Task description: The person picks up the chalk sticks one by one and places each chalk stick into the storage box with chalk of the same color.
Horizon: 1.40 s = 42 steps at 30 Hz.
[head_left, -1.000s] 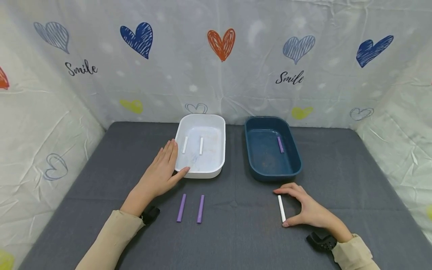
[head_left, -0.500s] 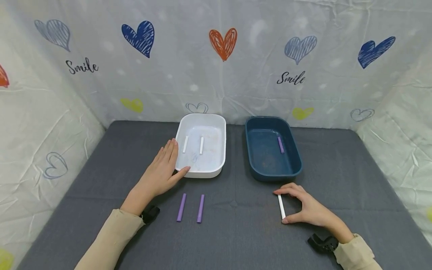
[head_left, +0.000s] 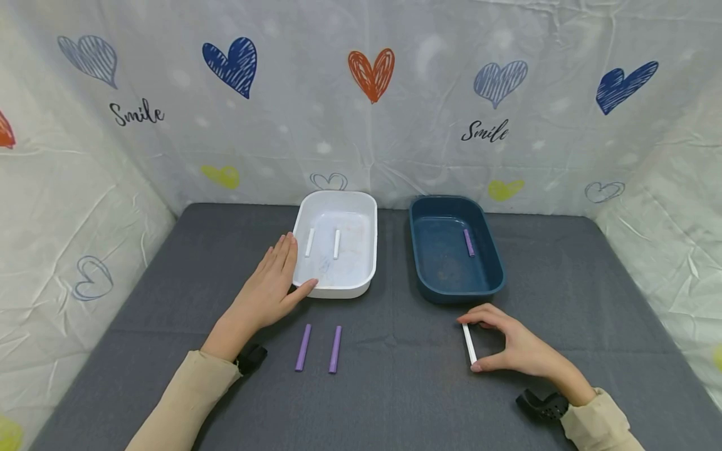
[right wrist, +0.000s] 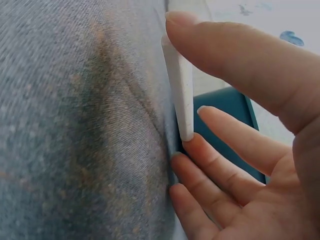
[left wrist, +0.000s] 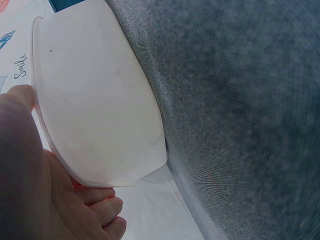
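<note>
My left hand [head_left: 271, 282] rests against the near left corner of a white plastic tub [head_left: 338, 292], its fingers straight along the side and its thumb on the front rim. Two white chalk sticks lie in this tub. My right hand [head_left: 516, 344] pinches a white chalk stick [right wrist: 179, 90] by its two ends, thumb at the near end and a fingertip at the far end. The stick is just above or on the grey cloth; I cannot tell which. Two purple chalk sticks [head_left: 335, 349] lie side by side in front of the white tub.
A dark blue tub [head_left: 457, 296] stands to the right of the white one, with one purple chalk stick [head_left: 469, 242] in it. Grey cloth [head_left: 395, 388] covers the table. A curtain printed with hearts [head_left: 370, 75] hangs behind.
My right thumb has closed in on the chalk stick's near end, and the stick has shifted slightly away from me. The left hand and both tubs have stayed in place.
</note>
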Each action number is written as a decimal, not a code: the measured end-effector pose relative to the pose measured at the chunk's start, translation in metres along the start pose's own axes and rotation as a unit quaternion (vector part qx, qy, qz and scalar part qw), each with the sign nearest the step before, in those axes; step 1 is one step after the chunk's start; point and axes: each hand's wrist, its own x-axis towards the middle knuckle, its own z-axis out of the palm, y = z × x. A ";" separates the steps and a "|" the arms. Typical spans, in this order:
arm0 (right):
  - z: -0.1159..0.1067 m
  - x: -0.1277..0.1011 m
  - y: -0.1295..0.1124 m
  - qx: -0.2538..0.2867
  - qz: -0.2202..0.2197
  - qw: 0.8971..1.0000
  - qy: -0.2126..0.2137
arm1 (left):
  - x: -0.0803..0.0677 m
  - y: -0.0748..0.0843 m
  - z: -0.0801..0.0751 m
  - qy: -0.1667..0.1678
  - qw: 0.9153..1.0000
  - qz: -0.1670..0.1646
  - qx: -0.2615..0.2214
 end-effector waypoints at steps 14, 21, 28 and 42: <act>-0.002 0.003 -0.013 -0.006 0.006 1.000 0.011 | 0.000 0.000 0.001 0.008 1.000 0.004 -0.001; -0.002 0.006 -0.019 -0.002 -0.008 1.000 0.014 | 0.000 0.002 0.000 0.003 1.000 0.001 -0.002; -0.001 0.011 -0.029 -0.005 -0.033 0.999 0.013 | 0.000 0.002 -0.001 0.002 1.000 0.001 -0.003; 0.002 0.024 -0.043 0.016 -0.063 0.998 0.006 | 0.000 0.001 0.000 -0.001 1.000 -0.002 -0.003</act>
